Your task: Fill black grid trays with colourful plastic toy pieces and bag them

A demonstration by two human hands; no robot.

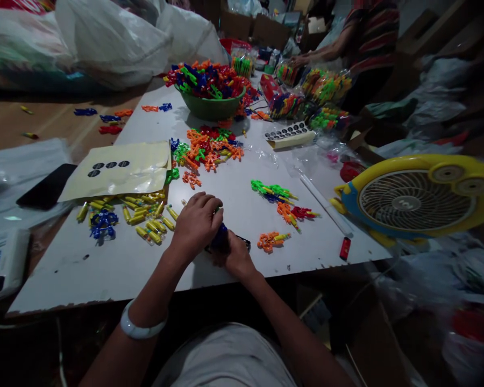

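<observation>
My left hand (198, 223) is closed around a dark blue plastic piece (221, 237), seemingly a toy. From the other side, the curled fingers of my right hand (239, 257) grip the same piece; its shape is mostly hidden. A dark edge (247, 243) shows beside my right fingers, too obscured to name. Left of my hands lie several yellow tubes (137, 217) and a blue toy figure (104, 223). To the right are toy figures with yellow tubes attached, among them an orange figure (269, 242) and a green figure (262, 187). Loose toy figures (201, 148) are heaped ahead.
A green bowl (213, 107) heaped with toys stands farther back. Sticker sheets (116, 180) lie at left, near a black phone (46, 188). On the right are a yellow fan (411, 201) and a red lighter (345, 248). Another person (371, 37) stands beyond bagged toys (326, 86).
</observation>
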